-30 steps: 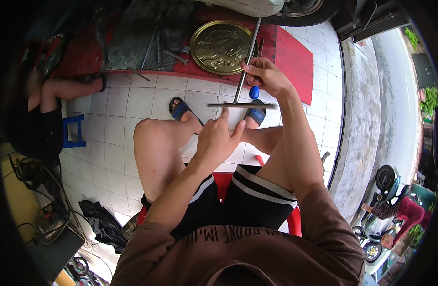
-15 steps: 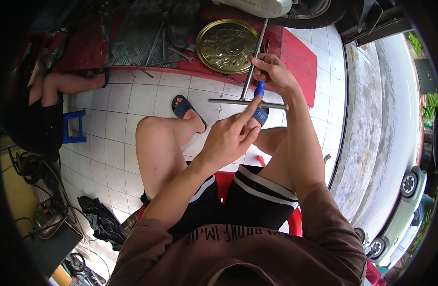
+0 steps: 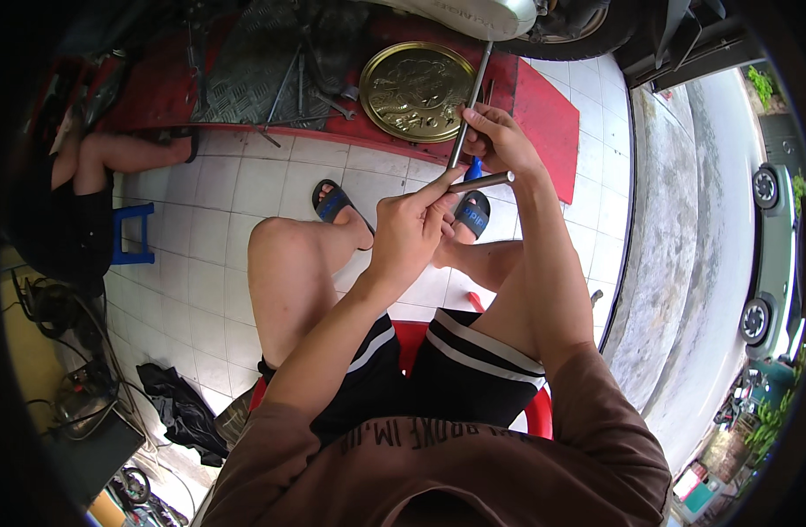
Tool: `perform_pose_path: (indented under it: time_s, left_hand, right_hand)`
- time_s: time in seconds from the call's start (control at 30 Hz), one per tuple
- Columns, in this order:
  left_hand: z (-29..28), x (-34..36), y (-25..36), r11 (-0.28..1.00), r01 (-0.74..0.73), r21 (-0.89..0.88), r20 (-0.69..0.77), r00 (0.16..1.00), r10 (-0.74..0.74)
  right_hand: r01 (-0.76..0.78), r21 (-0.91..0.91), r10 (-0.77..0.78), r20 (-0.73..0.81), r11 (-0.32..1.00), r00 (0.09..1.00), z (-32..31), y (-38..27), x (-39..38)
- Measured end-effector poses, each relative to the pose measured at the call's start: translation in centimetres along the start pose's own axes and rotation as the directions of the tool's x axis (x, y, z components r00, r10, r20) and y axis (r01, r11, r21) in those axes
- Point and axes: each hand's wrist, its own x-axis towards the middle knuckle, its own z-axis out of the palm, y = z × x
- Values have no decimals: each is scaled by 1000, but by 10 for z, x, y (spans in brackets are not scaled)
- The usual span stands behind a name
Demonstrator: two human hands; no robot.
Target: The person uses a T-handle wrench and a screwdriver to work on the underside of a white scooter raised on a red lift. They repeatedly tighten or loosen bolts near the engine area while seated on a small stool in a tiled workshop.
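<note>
A steel T-handle wrench angles down from near a white motorcycle part. My right hand is closed around its long shaft, with a blue handle-shaped object just below my fingers. My left hand grips the crossbar where it meets the shaft, index finger along the junction; the bar's left part is hidden behind it. Beyond my hands lies a round brass-coloured tray on a red platform, with several loose wrenches to its left.
My sandalled feet rest on white floor tiles. Another person's bare leg and a blue stool are at left, cables below them. I sit on a red stool. A pale car is on the street.
My left hand has moved up onto the wrench junction, and the crossbar has swung to a different angle. The pale car outside has moved along the street; the person in red is out of sight.
</note>
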Motion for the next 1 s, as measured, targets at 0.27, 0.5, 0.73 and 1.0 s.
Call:
perform_pose_path:
  time_s: [0.27,0.5,0.73,1.0]
  left_hand:
    - [12,-19,15,897,-276,345,286,941,179]
    - [-7,-16,15,998,24,56,-71,997,-20]
    - [5,-27,-2,895,107,433,129,975,-179]
    - [3,-23,14,966,-83,244,226,974,27]
  right_hand:
    - [-158,-130,186,235,979,954,20,8,-21]
    - [-128,-83,141,185,988,972,18,8,-13]
    - [-110,-127,128,148,986,981,10,5,-9]
    - [-51,-74,60,113,996,992,7,-5,-14]
